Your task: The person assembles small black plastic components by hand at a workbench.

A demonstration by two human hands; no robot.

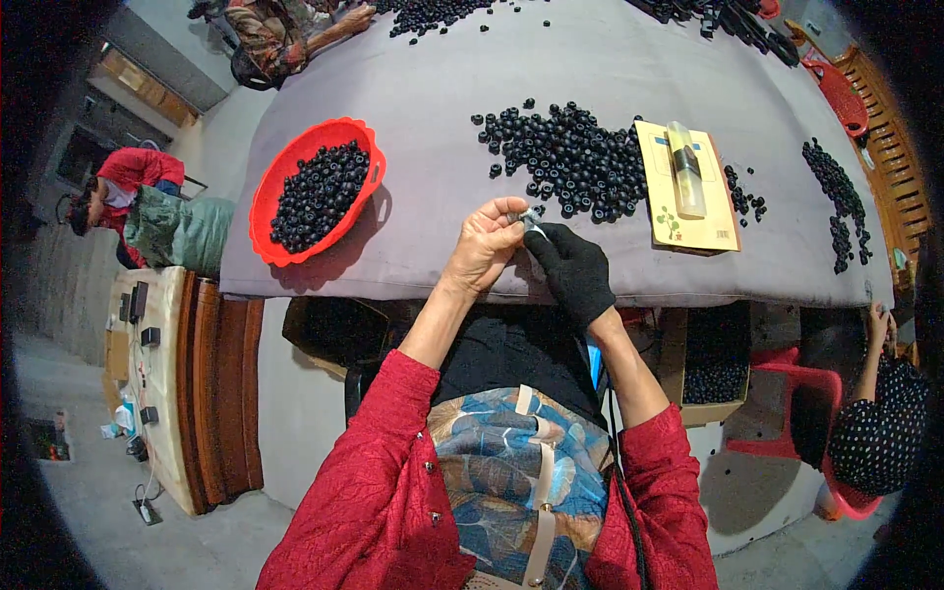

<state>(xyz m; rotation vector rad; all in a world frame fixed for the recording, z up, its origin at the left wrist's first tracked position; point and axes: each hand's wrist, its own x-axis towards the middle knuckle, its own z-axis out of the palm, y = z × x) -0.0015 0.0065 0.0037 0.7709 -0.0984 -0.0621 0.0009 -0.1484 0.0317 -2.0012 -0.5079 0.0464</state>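
My bare left hand [485, 241] and my right hand [573, 270], in a black glove, meet just above the front edge of the cloth-covered table [433, 177]. Both are closed, fingertips together. Between them shows a small silvery-pale piece [532, 218], too small to name; it sits at the gloved fingertips. Whatever my left fingers pinch is hidden. Just beyond my hands spreads a pile of small round black parts with holes [580, 162]. To the left, a red scalloped plastic basket [371, 143] holds more of these parts.
A yellow booklet [723, 221] lies right of the pile, with a clear, black-banded tube [686, 172] on it. More black parts [836, 197] lie far right. Across the table is a person's arm [339, 28]; another person [875, 423] sits at right. A carton [718, 410] stands below the table.
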